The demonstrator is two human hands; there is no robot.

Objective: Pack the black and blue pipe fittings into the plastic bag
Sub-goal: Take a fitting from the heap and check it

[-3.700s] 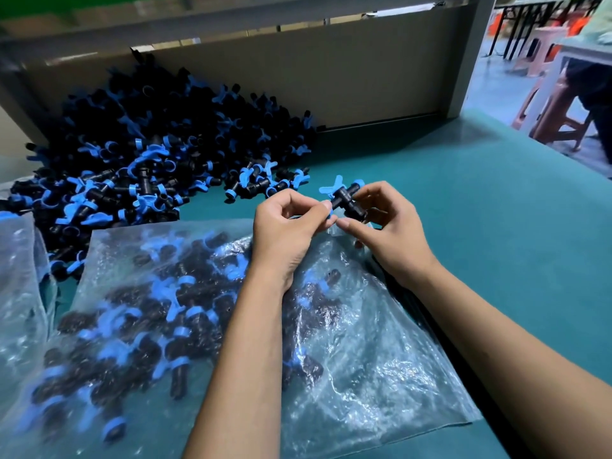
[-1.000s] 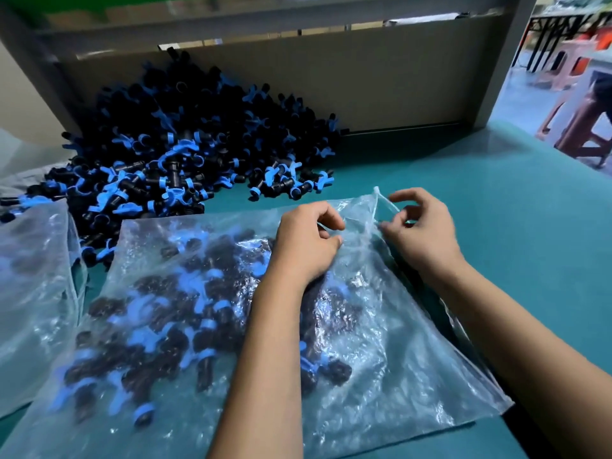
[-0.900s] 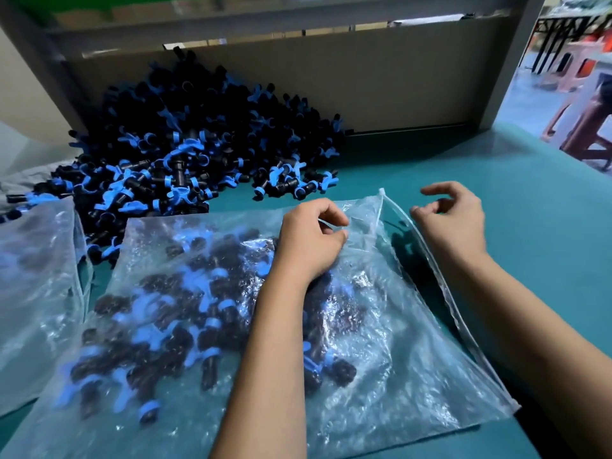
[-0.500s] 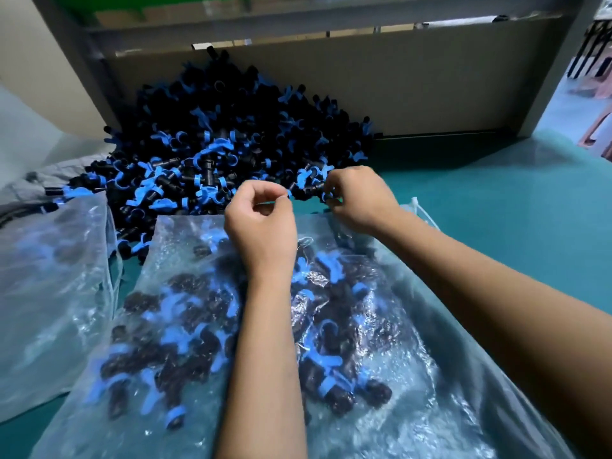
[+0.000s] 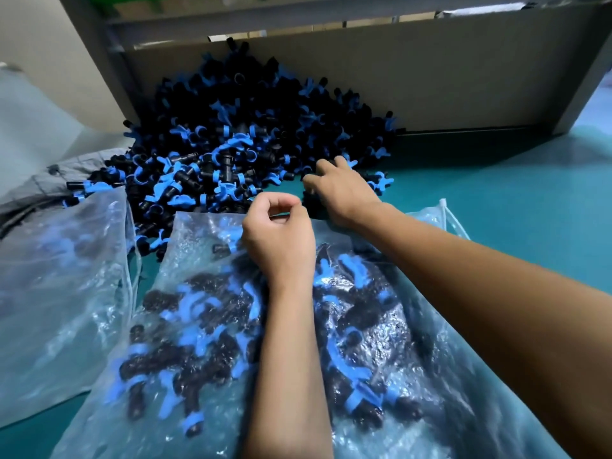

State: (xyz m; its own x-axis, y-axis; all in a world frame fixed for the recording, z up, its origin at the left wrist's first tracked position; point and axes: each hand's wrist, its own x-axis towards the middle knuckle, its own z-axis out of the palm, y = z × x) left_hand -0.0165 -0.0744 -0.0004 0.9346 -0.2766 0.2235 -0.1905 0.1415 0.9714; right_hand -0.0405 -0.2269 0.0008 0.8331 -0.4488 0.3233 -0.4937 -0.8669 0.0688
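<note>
A big heap of black and blue pipe fittings (image 5: 238,144) lies on the green table against a cardboard wall. In front of it a clear plastic bag (image 5: 205,326) lies flat, holding several fittings. My left hand (image 5: 278,240) rests on the bag's upper edge with thumb and fingers pinched on the plastic. My right hand (image 5: 341,190) reaches over the heap's near right edge, fingers spread down onto the fittings there; what lies under its palm is hidden.
A second clear plastic bag (image 5: 56,293) lies at the left, partly over grey cloth (image 5: 43,183). The cardboard wall (image 5: 430,77) closes the back. Green table surface (image 5: 513,200) stretches to the right.
My right hand has let go of the bag's edge and moved up-left to the heap, spreading its fingers over the fittings. My left hand stayed pinched at the bag's mouth.
</note>
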